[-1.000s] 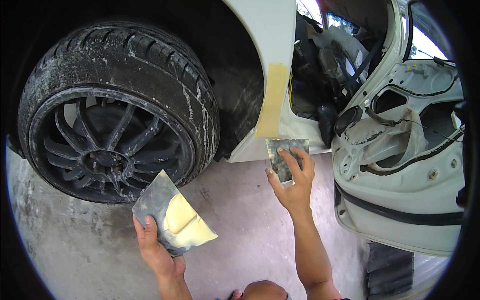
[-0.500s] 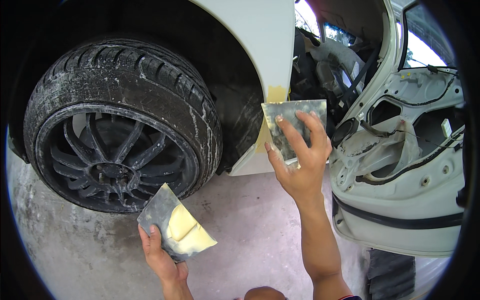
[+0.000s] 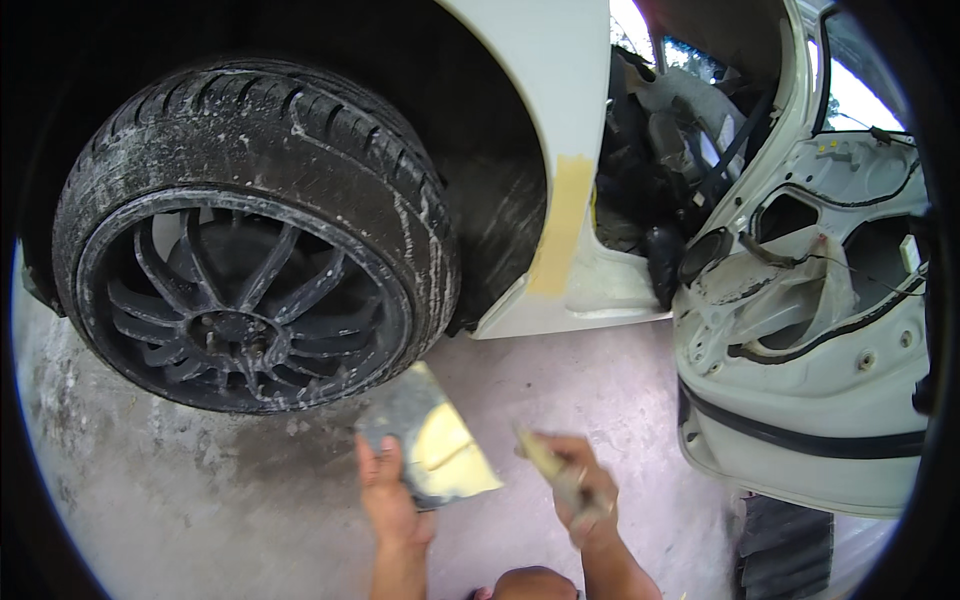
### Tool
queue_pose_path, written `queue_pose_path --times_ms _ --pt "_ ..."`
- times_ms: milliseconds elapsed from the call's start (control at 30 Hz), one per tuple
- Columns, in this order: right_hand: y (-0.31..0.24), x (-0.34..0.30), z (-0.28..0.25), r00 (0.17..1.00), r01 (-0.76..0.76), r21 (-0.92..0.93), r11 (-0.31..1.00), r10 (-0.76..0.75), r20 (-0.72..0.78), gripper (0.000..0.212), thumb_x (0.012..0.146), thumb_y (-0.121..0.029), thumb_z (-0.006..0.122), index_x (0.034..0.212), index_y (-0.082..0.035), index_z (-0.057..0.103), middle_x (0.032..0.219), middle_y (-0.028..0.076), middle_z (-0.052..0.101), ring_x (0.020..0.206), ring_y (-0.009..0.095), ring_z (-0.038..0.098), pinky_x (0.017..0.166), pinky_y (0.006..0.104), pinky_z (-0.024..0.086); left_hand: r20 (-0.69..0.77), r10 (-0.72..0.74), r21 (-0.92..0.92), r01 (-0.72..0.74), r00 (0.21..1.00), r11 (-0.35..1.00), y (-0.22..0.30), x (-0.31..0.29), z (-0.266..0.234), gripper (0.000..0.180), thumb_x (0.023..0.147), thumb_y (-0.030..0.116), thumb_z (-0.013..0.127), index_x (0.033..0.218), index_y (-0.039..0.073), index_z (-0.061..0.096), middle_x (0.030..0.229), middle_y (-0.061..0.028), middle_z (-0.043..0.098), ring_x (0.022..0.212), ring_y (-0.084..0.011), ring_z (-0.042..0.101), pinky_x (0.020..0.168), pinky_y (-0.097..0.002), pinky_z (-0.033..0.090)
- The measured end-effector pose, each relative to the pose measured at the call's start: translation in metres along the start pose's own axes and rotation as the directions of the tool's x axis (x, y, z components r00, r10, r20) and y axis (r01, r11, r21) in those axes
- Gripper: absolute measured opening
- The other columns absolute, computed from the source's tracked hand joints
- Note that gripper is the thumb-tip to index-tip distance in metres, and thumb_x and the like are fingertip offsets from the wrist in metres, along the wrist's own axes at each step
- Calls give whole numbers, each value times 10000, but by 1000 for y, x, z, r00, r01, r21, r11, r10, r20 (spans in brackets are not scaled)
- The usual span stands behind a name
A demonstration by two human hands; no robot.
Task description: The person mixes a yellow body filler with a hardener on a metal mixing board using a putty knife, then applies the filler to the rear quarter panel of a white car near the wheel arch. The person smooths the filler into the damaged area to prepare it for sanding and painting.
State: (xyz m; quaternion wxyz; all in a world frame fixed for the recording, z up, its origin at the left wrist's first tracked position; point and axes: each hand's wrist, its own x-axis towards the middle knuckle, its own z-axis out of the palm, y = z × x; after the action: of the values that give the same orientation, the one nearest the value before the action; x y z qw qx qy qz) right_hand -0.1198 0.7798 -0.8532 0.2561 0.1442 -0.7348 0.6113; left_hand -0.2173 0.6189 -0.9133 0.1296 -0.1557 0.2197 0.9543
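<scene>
My left hand (image 3: 392, 490) grips a grey flat plate (image 3: 388, 412) by its lower left side, thumb on top. A thick mound of pale yellow body filler (image 3: 445, 455) lies on that plate. To its right, my right hand (image 3: 588, 492) is closed round a filler spreader (image 3: 545, 462), seen nearly edge-on and smeared by motion. The spreader is apart from the plate. Beyond both hands, a band of yellow filler (image 3: 560, 230) coats the white car panel (image 3: 560, 90) between the wheel arch and the door opening.
A black multi-spoke wheel with a scuffed tyre (image 3: 270, 150) fills the left. On the right stands an open white car door (image 3: 800, 400) with its inner trim off. Below it lies a dark ribbed mat (image 3: 785, 545) on the concrete floor (image 3: 480, 390).
My right hand has drawn the spreader down from the car panel toward me, uncovering the yellow band. My left hand has moved right with the filler plate, closer to the spreader.
</scene>
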Motion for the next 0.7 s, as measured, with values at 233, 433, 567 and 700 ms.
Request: queue_pose_path --times_ms 233,433,567,700 --pt "-3 -14 -56 881 135 -846 516 328 341 405 676 -88 789 1081 -88 777 1222 133 677 1112 383 643 890 485 540 53 -31 -12 32 998 999 7 -24 11 518 1042 163 606 1522 105 420 1366 -52 596 1248 -172 552 1061 -355 456" --pt "25 43 -98 840 -466 -542 699 158 -519 168 936 -36 676 1094 11 703 905 57 716 845 94 603 781 250 485 126 3 -58 4 992 998 29 -26 23 427 1053 153 530 1469 93 453 1320 -88 638 1144 -243 654 1011 -408 530" --pt "46 93 -96 870 -241 -471 849 -26 -492 293 998 -162 689 1203 41 635 1035 72 715 962 129 617 889 278 489 111 8 -41 -4 994 999 33 -25 19 428 1059 190 522 1470 94 449 1309 -84 626 1141 -233 650 965 -407 555" --pt "57 108 -93 873 -212 -387 897 -4 -487 380 1003 -267 709 1230 27 629 1104 66 694 1013 139 606 930 291 485 112 36 -42 -31 993 999 37 -25 9 431 1061 211 522 1469 97 445 1292 -78 622 1131 -223 650 928 -406 571"
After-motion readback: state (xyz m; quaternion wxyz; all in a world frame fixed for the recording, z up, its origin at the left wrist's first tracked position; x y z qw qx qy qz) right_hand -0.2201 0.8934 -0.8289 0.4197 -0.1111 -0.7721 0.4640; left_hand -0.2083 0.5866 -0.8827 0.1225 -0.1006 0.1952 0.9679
